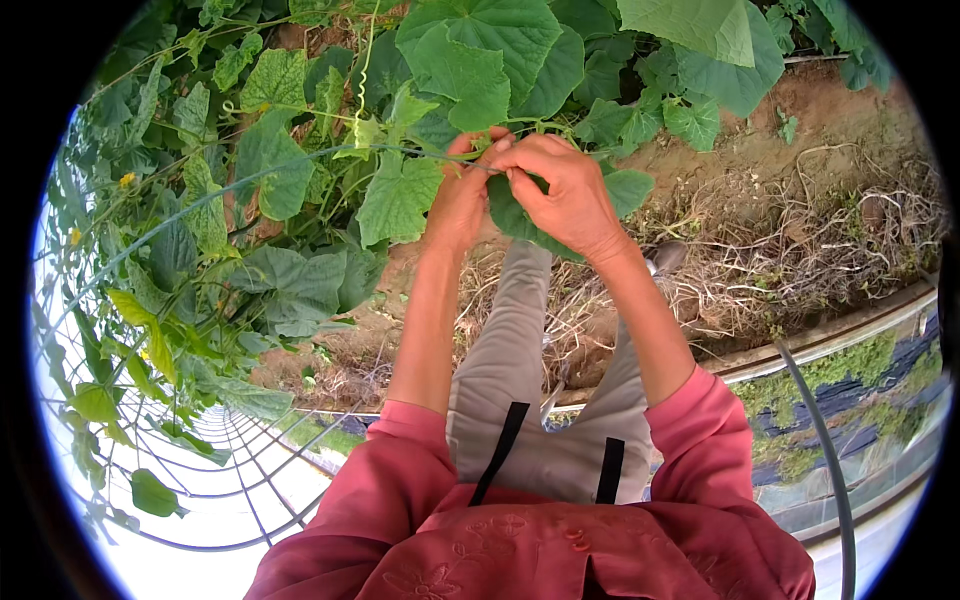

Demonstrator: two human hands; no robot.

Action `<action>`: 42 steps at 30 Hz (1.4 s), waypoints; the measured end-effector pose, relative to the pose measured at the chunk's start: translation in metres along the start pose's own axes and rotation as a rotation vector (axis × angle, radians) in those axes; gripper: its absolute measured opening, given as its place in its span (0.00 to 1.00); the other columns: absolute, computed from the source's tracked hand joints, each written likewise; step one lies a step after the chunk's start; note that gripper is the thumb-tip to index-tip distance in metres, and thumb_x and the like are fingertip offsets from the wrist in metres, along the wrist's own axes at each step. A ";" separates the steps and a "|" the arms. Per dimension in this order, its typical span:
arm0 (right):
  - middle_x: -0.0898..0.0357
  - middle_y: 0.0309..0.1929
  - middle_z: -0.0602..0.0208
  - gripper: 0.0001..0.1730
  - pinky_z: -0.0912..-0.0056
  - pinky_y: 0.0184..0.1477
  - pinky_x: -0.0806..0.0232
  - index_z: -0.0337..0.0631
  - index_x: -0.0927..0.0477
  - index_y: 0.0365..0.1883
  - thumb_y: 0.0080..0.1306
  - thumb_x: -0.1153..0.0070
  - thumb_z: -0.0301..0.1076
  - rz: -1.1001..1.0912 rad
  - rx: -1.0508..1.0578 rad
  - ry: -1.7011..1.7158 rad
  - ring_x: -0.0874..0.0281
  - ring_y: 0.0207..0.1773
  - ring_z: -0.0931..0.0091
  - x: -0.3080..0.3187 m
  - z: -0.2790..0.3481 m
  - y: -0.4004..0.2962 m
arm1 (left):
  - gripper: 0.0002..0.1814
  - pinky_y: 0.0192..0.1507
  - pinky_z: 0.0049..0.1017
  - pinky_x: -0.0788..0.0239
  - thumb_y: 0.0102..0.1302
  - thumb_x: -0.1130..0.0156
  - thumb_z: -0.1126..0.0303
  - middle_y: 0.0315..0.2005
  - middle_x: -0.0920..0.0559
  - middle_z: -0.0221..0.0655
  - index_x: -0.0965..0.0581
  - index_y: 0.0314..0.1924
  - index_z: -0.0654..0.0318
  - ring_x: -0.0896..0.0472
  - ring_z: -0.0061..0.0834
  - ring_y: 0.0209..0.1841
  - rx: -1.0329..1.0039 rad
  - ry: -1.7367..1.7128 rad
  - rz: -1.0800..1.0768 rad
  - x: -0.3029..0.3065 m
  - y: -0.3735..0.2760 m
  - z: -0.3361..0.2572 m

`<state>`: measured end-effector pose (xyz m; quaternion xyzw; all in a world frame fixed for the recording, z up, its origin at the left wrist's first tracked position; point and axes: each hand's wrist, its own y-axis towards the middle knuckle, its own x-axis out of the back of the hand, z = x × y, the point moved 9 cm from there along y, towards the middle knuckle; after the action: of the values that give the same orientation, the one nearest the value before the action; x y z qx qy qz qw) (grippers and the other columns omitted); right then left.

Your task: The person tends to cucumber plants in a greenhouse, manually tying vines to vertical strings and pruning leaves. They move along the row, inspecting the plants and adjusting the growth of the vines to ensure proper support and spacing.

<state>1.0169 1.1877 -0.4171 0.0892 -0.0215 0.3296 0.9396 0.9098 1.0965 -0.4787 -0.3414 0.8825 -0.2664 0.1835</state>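
Note:
My left hand (463, 187) and my right hand (559, 184) meet among cucumber-like vine leaves at the upper middle. Between them, the fingertips pinch a thin blue-green twine (281, 166), which stretches away to the lower left. A green vine stem (517, 154) passes at the fingers; whether they grip it too, I cannot tell. One broad leaf (510, 214) hangs below the hands, and a large green leaf (480, 45) lies just above them. A pale curled tendril (364, 82) rises to the left of my left hand.
Dense vines with small yellow flowers (127, 179) fill the left side. Bare soil (825, 112) and dry roots or stems (780, 247) lie to the right. A grey curved pipe (825, 442) rises at the lower right. Netting (225, 465) spreads at the lower left.

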 end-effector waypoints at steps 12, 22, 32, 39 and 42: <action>0.24 0.25 0.65 0.07 0.74 0.27 0.34 0.39 0.20 0.35 0.59 0.40 0.30 -0.152 -0.232 -0.330 0.24 0.25 0.75 0.033 0.001 0.016 | 0.17 0.48 0.23 0.33 0.65 0.44 0.73 0.44 0.20 0.33 0.28 0.54 0.68 0.24 0.21 0.46 -0.017 0.366 0.211 -0.050 0.016 -0.002; 0.23 0.45 0.55 0.18 0.63 0.45 0.31 0.36 0.22 0.43 0.51 0.43 0.22 0.104 -0.114 -0.098 0.25 0.47 0.57 0.018 0.014 -0.016 | 0.21 0.53 0.22 0.34 0.65 0.46 0.75 0.50 0.24 0.34 0.30 0.59 0.63 0.26 0.21 0.50 -0.148 0.095 0.100 -0.008 -0.011 0.001; 0.25 0.39 0.46 0.09 0.56 0.40 0.30 0.33 0.25 0.38 0.58 0.50 0.25 0.168 0.015 -0.124 0.26 0.40 0.53 -0.049 0.026 -0.003 | 0.20 0.52 0.29 0.35 0.61 0.43 0.77 0.48 0.23 0.39 0.29 0.54 0.67 0.26 0.36 0.50 -0.684 0.970 -0.320 0.018 -0.082 -0.053; 0.25 0.37 0.53 0.10 0.64 0.37 0.29 0.34 0.24 0.40 0.59 0.49 0.25 0.184 -0.103 -0.123 0.23 0.36 0.61 -0.042 0.034 0.019 | 0.13 0.44 0.33 0.31 0.65 0.43 0.72 0.37 0.18 0.37 0.25 0.48 0.69 0.22 0.32 0.40 -0.456 0.559 -0.360 0.055 -0.046 -0.025; 0.27 0.36 0.62 0.15 0.73 0.37 0.30 0.32 0.24 0.45 0.60 0.44 0.27 0.137 -0.222 0.152 0.25 0.34 0.74 -0.034 0.047 0.029 | 0.13 0.46 0.31 0.32 0.65 0.43 0.71 0.41 0.19 0.38 0.25 0.48 0.68 0.23 0.32 0.44 -0.512 0.713 -0.354 0.047 -0.051 -0.027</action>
<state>0.9729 1.1801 -0.3702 -0.0421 0.0074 0.3943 0.9180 0.8891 1.0412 -0.4335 -0.4083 0.8559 -0.1681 -0.2693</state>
